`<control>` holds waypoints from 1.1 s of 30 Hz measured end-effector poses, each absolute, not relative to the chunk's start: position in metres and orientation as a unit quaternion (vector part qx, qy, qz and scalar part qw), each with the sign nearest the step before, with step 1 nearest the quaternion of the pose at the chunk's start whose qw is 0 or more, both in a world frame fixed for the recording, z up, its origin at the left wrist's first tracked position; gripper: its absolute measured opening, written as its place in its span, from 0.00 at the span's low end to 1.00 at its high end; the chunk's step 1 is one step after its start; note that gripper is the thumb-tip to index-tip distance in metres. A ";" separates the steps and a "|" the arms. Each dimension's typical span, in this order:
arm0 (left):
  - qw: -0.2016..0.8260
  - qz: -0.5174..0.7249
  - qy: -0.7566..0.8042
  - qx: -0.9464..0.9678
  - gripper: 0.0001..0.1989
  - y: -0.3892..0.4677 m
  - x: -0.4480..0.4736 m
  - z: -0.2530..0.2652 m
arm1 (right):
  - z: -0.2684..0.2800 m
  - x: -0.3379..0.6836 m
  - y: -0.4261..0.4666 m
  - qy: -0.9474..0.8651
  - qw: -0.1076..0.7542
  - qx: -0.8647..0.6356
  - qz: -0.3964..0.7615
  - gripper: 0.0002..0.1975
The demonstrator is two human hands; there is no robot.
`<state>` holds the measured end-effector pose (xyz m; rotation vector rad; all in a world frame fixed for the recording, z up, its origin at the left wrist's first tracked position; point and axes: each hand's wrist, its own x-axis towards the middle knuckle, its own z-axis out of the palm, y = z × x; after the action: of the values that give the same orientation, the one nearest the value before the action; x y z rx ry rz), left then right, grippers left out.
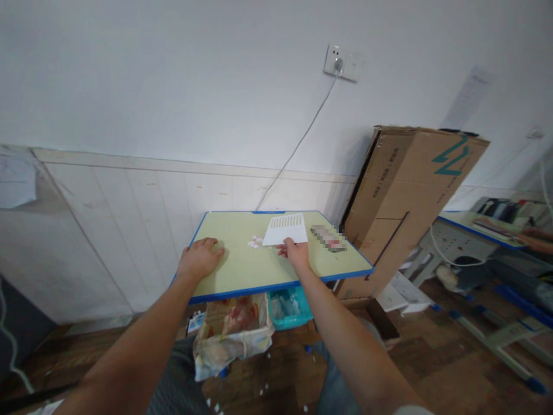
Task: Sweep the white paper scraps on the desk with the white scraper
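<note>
Gripping a white card (284, 230) at its six o'clock edge, the right hand (295, 253) is clamped between thumb and fingers. Card noted over the desk (237, 274), near twelve o'clock. Left hand (201, 257) rests at the desk's nine o'clock, thumb apart from fingers. White scraps (256, 242) lie just beside the card, toward eight o'clock.

Wearer's two hands (201, 259) (296, 255), one card (277, 236), two bins (235, 346) (295, 322)
</note>
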<state>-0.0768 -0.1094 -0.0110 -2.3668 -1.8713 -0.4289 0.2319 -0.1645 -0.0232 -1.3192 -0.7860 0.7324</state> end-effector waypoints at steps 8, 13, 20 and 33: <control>0.043 -0.137 -0.614 -0.776 0.35 -0.105 -0.078 -0.012 | -0.026 0.226 -0.164 -0.335 0.671 -0.573 0.332 0.05; 0.033 -0.130 -0.617 -0.776 0.36 -0.103 -0.079 -0.010 | -0.025 0.228 -0.164 -0.332 0.674 -0.568 0.337 0.05; 0.039 -0.144 -0.614 -0.775 0.35 -0.101 -0.079 -0.011 | -0.024 0.230 -0.164 -0.327 0.674 -0.568 0.341 0.02; 0.034 -0.141 -0.620 -0.771 0.34 -0.105 -0.076 -0.010 | -0.022 0.230 -0.178 -0.332 0.659 -0.564 0.370 0.05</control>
<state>-0.0758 -0.1052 -0.0096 -2.3705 -1.9070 -0.4323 0.2297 -0.1781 -0.0223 -1.2777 -0.7525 0.8383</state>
